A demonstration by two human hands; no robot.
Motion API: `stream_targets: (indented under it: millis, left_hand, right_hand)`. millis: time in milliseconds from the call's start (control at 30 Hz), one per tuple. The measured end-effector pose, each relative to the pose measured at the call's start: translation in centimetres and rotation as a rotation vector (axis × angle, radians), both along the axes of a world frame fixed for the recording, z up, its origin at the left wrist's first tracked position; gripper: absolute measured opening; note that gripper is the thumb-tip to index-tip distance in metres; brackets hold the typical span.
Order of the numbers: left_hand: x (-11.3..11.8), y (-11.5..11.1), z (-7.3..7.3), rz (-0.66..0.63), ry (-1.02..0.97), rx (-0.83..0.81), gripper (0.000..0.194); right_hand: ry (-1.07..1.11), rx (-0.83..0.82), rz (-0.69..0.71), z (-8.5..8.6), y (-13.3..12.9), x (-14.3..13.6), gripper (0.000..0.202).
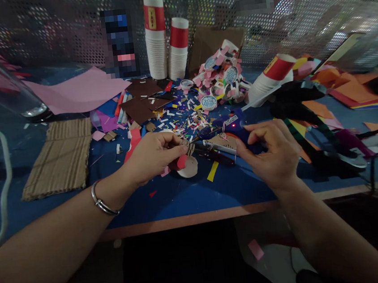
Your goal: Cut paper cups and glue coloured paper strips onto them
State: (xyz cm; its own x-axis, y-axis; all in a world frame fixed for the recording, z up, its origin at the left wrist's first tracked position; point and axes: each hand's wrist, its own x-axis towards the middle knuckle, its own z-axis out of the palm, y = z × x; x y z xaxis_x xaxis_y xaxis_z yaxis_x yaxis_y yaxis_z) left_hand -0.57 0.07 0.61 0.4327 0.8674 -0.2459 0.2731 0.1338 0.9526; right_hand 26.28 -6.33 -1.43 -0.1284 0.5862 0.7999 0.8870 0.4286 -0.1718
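Note:
My left hand (153, 156) pinches a small piece of corrugated cardboard (188, 146) above a pale round piece (188, 167) with red paper at its edge. To the right, my right hand (273, 150) has its fingers curled around the handle side of a blue glue gun (236, 125), whose small red light is lit. The gun's nozzle points left toward my left fingertips. Below the gun lies a cardboard piece (221, 142) with a white edge. A yellow strip (213, 171) rests on the blue table (181, 200) between my hands.
Paper scraps cover the middle. Behind stand two stacks of paper cups (157, 50) and a pile of decorated cup pieces (224, 72). Corrugated cardboard (60, 157) and pink paper (82, 89) lie left. Right are another cup stack (272, 76), orange paper (352, 88) and purple-handled scissors (354, 144).

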Motion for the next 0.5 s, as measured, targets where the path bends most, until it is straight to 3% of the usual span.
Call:
stream_targets:
  millis: [400,500]
  left_hand:
    - [-0.06,0.20,-0.09,-0.026,0.007,0.001,0.010]
    - [-0.14,0.24,-0.17,-0.037,0.054,0.075,0.009]
  right_hand:
    - [-0.038,0.046,0.021,-0.12,0.26,0.12,0.029]
    - [-0.060,0.072,0.025,-0.01,0.23,0.05,0.029]
